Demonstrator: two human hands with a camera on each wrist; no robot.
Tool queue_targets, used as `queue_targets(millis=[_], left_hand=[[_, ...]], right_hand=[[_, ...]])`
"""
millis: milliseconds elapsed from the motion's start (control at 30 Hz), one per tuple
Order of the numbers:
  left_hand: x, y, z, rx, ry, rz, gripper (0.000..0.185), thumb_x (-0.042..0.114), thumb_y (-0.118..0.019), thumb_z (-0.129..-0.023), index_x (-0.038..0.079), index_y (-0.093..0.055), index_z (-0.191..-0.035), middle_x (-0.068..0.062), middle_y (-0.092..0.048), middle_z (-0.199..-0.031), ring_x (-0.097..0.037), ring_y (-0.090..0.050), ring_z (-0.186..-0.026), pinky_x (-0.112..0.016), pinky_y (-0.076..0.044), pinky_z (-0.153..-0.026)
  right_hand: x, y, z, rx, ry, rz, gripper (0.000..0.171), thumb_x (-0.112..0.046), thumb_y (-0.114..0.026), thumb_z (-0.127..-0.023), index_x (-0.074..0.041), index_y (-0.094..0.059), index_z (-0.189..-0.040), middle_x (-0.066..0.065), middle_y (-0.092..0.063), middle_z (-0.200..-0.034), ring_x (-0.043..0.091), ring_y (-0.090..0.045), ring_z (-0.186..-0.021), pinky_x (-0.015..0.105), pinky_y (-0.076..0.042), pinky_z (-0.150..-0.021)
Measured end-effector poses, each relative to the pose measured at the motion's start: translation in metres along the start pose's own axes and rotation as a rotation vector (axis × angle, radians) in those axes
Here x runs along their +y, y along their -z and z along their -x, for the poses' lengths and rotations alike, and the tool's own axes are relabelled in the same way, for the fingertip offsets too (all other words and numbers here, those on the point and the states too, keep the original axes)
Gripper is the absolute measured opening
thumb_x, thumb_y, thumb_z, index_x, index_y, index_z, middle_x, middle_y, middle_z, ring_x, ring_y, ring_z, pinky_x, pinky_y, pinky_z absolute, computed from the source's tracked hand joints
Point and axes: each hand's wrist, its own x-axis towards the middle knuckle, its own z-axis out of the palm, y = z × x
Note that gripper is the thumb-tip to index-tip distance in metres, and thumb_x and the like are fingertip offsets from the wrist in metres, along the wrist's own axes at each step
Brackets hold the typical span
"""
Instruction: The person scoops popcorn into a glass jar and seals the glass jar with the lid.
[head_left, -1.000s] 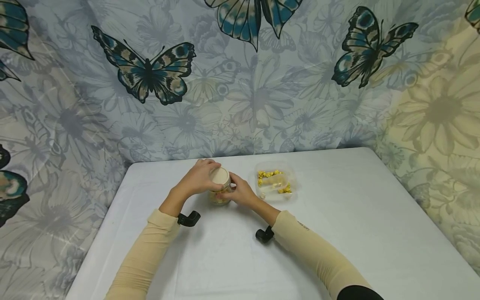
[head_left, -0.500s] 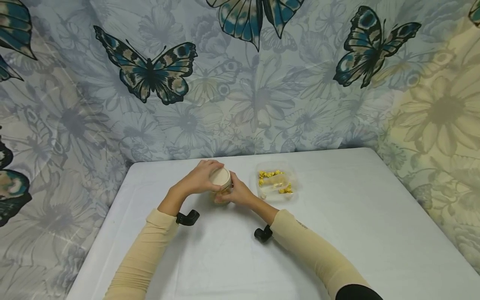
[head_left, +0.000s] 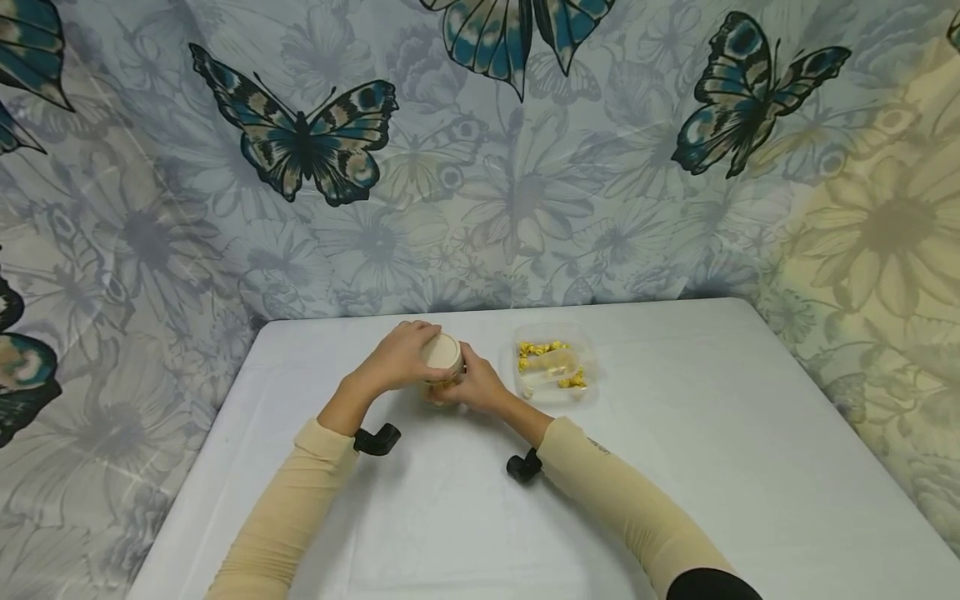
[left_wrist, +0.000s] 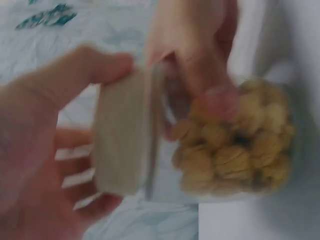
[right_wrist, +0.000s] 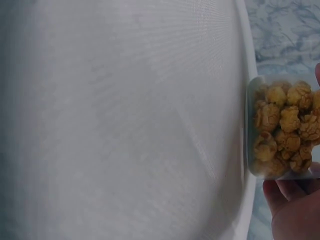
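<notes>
A clear jar (left_wrist: pixel 162 185) stands on the white table, partly filled with caramel-coloured popcorn (left_wrist: pixel 235 160). Its cream lid (head_left: pixel 441 352) sits on the mouth, and my left hand (head_left: pixel 401 357) grips that lid from the left with thumb and fingers spread around its rim. From the other side my right hand (head_left: pixel 482 383) holds the jar just below the lid, its thumb across the glass-like wall in the left wrist view. The right wrist view shows the popcorn-filled lower part of the jar, with right-hand fingers (right_wrist: pixel 292 210) beside it.
To the right of the jar lies a clear plastic container (head_left: pixel 551 363) with yellow popcorn pieces in it. A white cloth covers the table (head_left: pixel 675 433). Behind it hangs a butterfly-patterned fabric (head_left: pixel 517 200).
My right fingers have shifted slightly around the jar, and the lid has moved a little under my left hand. Both hands have kept their hold; the container has stayed in place.
</notes>
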Motion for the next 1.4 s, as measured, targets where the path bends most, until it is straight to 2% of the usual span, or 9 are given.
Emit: queue_targets(millis=[133, 233, 333, 433, 667, 833, 1133, 1233, 1400], left_hand=[[-0.009, 0.005, -0.004, -0.135, -0.118, 0.134, 0.080, 0.015, -0.072, -0.074, 0.008, -0.041, -0.148, -0.011, -0.040, -0.152, -0.029, -0.042, -0.129, -0.045, -0.047, -0.095], [-0.010, 0.006, -0.004, -0.175, -0.128, 0.194, 0.082, 0.015, -0.072, -0.076, 0.010, -0.037, -0.150, -0.011, -0.036, -0.154, -0.028, -0.041, -0.130, -0.045, -0.046, -0.096], [-0.007, 0.003, -0.002, -0.121, -0.090, 0.180, 0.082, 0.028, -0.075, -0.081, 0.010, -0.035, -0.151, -0.012, -0.036, -0.155, -0.031, -0.039, -0.135, -0.050, -0.044, -0.102], [-0.003, -0.002, 0.003, -0.003, -0.028, 0.117, 0.086, 0.043, -0.077, -0.081, 0.008, -0.038, -0.149, -0.013, -0.040, -0.152, -0.034, -0.038, -0.137, -0.054, -0.041, -0.106], [0.002, -0.014, 0.018, 0.206, 0.130, 0.039, 0.092, 0.057, -0.077, -0.074, 0.001, -0.048, -0.141, -0.018, -0.052, -0.134, -0.036, -0.047, -0.121, -0.052, -0.044, -0.099], [-0.009, -0.021, 0.019, 0.204, 0.118, 0.143, 0.089, 0.055, -0.076, -0.076, 0.005, -0.047, -0.143, -0.016, -0.049, -0.136, -0.034, -0.047, -0.122, -0.053, -0.048, -0.095], [-0.031, -0.012, 0.017, 0.054, -0.017, 0.341, 0.082, 0.031, -0.077, -0.083, 0.014, -0.036, -0.151, -0.013, -0.041, -0.151, -0.037, -0.044, -0.131, -0.062, -0.040, -0.104], [-0.026, -0.016, 0.019, 0.099, 0.008, 0.284, 0.084, 0.040, -0.077, -0.082, 0.011, -0.036, -0.150, -0.014, -0.039, -0.152, -0.037, -0.040, -0.136, -0.061, -0.039, -0.107], [-0.014, -0.029, 0.024, 0.268, 0.090, 0.161, 0.092, 0.051, -0.080, -0.075, 0.005, -0.043, -0.145, -0.017, -0.048, -0.142, -0.037, -0.044, -0.130, -0.057, -0.042, -0.104]], right_hand=[[0.000, 0.001, 0.001, -0.006, 0.012, -0.002, 0.095, -0.036, -0.086, -0.071, -0.015, -0.034, -0.148, 0.005, -0.057, -0.136, 0.021, -0.057, -0.121, 0.041, -0.048, -0.099], [0.000, 0.002, 0.001, -0.013, 0.014, -0.004, 0.095, -0.036, -0.086, -0.071, -0.015, -0.034, -0.148, 0.005, -0.057, -0.136, 0.021, -0.056, -0.121, 0.041, -0.048, -0.099], [-0.001, 0.002, 0.002, -0.015, 0.006, -0.012, 0.095, -0.036, -0.086, -0.071, -0.016, -0.034, -0.148, 0.006, -0.058, -0.136, 0.021, -0.056, -0.121, 0.042, -0.049, -0.098], [-0.002, 0.003, 0.002, -0.011, -0.004, -0.011, 0.096, -0.035, -0.086, -0.071, -0.016, -0.033, -0.149, 0.007, -0.058, -0.136, 0.022, -0.056, -0.122, 0.043, -0.049, -0.099], [-0.002, 0.003, 0.003, -0.002, -0.012, 0.012, 0.098, -0.035, -0.086, -0.072, -0.014, -0.031, -0.150, 0.009, -0.054, -0.141, 0.024, -0.055, -0.125, 0.043, -0.048, -0.102], [0.000, 0.001, 0.003, -0.002, 0.000, -0.004, 0.095, -0.033, -0.086, -0.072, -0.015, -0.033, -0.149, 0.007, -0.054, -0.141, 0.024, -0.055, -0.124, 0.044, -0.048, -0.101], [0.002, 0.001, -0.002, -0.022, 0.027, -0.017, 0.092, -0.029, -0.085, -0.074, -0.015, -0.033, -0.149, 0.007, -0.053, -0.141, 0.025, -0.055, -0.125, 0.045, -0.047, -0.103], [0.001, 0.002, -0.001, -0.018, 0.025, -0.014, 0.093, -0.030, -0.085, -0.074, -0.014, -0.032, -0.149, 0.008, -0.053, -0.142, 0.025, -0.054, -0.126, 0.045, -0.046, -0.104], [0.002, 0.002, 0.000, -0.023, 0.013, -0.011, 0.093, -0.030, -0.085, -0.074, -0.015, -0.032, -0.149, 0.008, -0.052, -0.143, 0.025, -0.053, -0.128, 0.045, -0.045, -0.105]])
